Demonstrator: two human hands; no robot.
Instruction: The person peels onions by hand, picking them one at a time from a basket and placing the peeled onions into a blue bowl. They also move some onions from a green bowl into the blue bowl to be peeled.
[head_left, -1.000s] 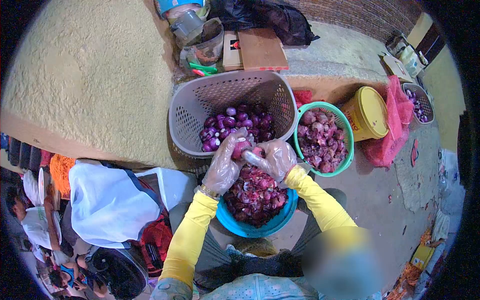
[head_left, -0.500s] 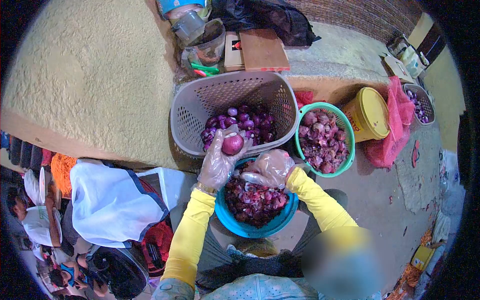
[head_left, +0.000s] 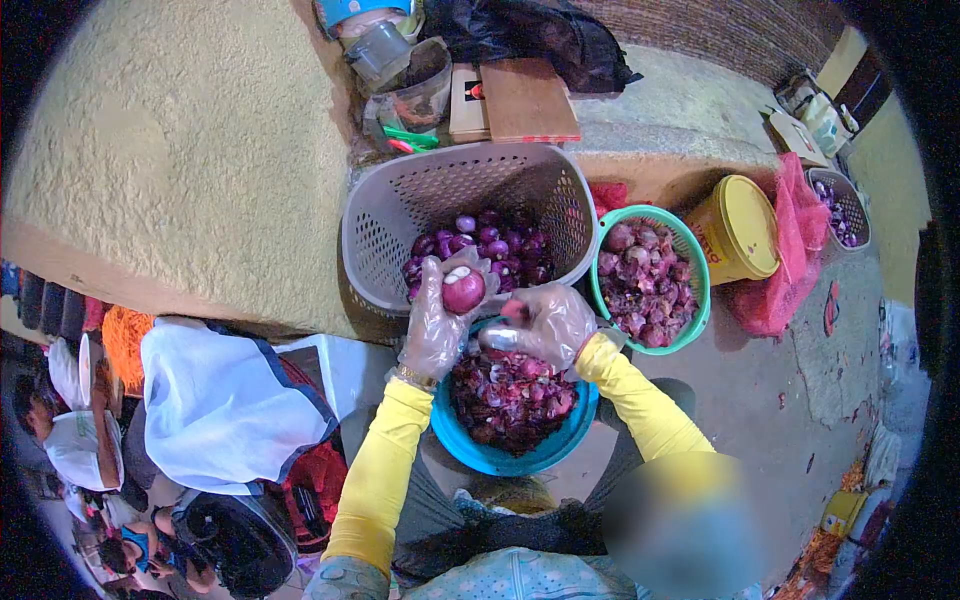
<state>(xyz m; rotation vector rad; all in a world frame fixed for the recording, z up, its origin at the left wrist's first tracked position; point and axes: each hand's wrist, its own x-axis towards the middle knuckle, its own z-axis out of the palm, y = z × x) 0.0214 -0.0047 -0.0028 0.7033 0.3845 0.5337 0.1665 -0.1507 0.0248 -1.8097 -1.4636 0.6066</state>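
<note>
In my gloved left hand (head_left: 428,325) a peeled red onion (head_left: 463,290) with a pale spot on top is held up, just over the near rim of the grey basket (head_left: 365,250). My right hand (head_left: 555,325), also gloved, is closed to the right of it, apart from the onion. A reddish bit shows at its fingertips and a shiny, silvery shape below them; I cannot tell what it grips. Under both hands stands a blue basin (head_left: 490,460) full of dark red onion skins (head_left: 515,400). Peeled purple onions (head_left: 490,240) lie inside the grey basket.
To the right, a green basket (head_left: 705,310) holds unpeeled onions (head_left: 645,290). Beyond it are a yellow lidded bucket (head_left: 735,230), a red mesh sack (head_left: 775,290) and another basket (head_left: 855,210) of onions. A white cloth (head_left: 225,405) lies at left, with people behind it.
My right hand has lifted slightly and turned, and a reddish bit now shows at its fingertips. The onion in my left hand has turned, its pale spot more visible.
</note>
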